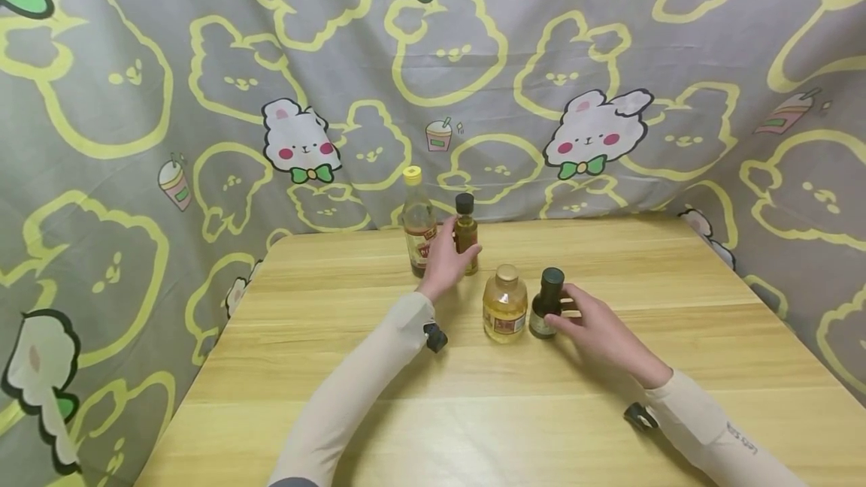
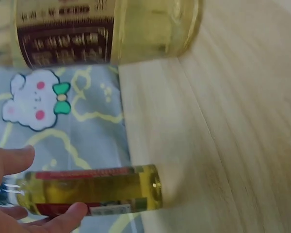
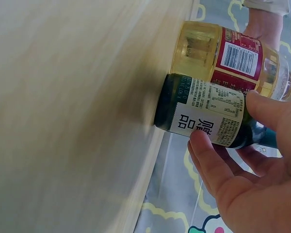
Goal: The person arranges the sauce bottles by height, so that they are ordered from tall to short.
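In the head view, my left hand (image 1: 446,260) is around an oil bottle with a black cap (image 1: 467,235). The left wrist view shows its thumb (image 2: 19,160) apart from the yellow-oil bottle (image 2: 94,191), with fingertips against the other side. My right hand (image 1: 602,328) holds a small dark bottle with a green-black cap (image 1: 543,305) at its side. In the right wrist view, thumb and fingers lie on either side of the dark bottle (image 3: 199,109), over its white label. Left of it stands a wide, gold-capped bottle of pale oil (image 1: 505,307).
A tall bottle with a yellow cap (image 1: 418,228) stands at the back, just left of the black-capped bottle. All the bottles are on a light wooden table (image 1: 338,337). A patterned cloth curtain (image 1: 473,119) hangs behind the table and along both sides.
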Demonstrator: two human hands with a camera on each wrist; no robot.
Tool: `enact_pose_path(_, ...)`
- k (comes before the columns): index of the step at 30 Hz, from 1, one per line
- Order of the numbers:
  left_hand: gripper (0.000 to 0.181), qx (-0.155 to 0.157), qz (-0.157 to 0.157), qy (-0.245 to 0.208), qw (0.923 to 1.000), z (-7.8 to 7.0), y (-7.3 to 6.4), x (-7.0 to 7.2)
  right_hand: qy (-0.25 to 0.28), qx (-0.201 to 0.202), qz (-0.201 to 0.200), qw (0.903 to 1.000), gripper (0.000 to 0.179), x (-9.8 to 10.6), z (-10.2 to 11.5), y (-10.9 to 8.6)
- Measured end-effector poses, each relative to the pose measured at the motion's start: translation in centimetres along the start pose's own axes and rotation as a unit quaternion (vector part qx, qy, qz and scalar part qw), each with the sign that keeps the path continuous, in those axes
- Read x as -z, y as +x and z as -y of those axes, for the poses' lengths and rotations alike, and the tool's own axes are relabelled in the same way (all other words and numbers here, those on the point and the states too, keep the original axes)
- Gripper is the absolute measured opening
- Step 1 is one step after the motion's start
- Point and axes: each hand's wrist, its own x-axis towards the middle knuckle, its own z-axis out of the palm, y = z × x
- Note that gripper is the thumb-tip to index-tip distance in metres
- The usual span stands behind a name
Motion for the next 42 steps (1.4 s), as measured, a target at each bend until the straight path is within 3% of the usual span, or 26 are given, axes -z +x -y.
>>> enact_pose_path(4, 0.074, -0.01, 0.004, 0.004, 0.9999, -0.5, -0.7, 0.4, -0.002, 0.003, -0.003, 1.0, 0.047, 0.1, 0.1, 0.0)
enact_pose_path(16, 0.076, 0.019, 0.047, -0.014, 0.9986, -1.8, -3.8, 1.7, -0.01, -0.004, -0.003, 0.9999, 0.048, 0.0, 0.2, 0.0)
enact_pose_path(21, 0.069, 0.02, 0.088, -0.017, 0.9957, -2.1, -5.3, 1.9, -0.019, -0.009, -0.004, 0.9998, 0.051, 0.0, 0.3, -0.1)
enact_pose_path(26, 0.059, 0.024, 0.145, -0.062, 0.9872, -2.3, -6.6, 2.1, -0.027, -0.011, -0.005, 0.9996, 0.053, 0.0, 0.4, -0.1)
enact_pose_path(31, 0.056, 0.022, 0.178, -0.102, 0.9784, -2.5, -7.7, 2.2, -0.025, -0.009, -0.005, 0.9996, 0.053, 0.1, 0.4, -0.1)
enact_pose_path(42, 0.072, 0.024, 0.187, -0.103, 0.9765, -2.4, -9.1, 1.2, -0.02, -0.01, -0.004, 0.9997, 0.051, -0.1, 0.3, -0.1)
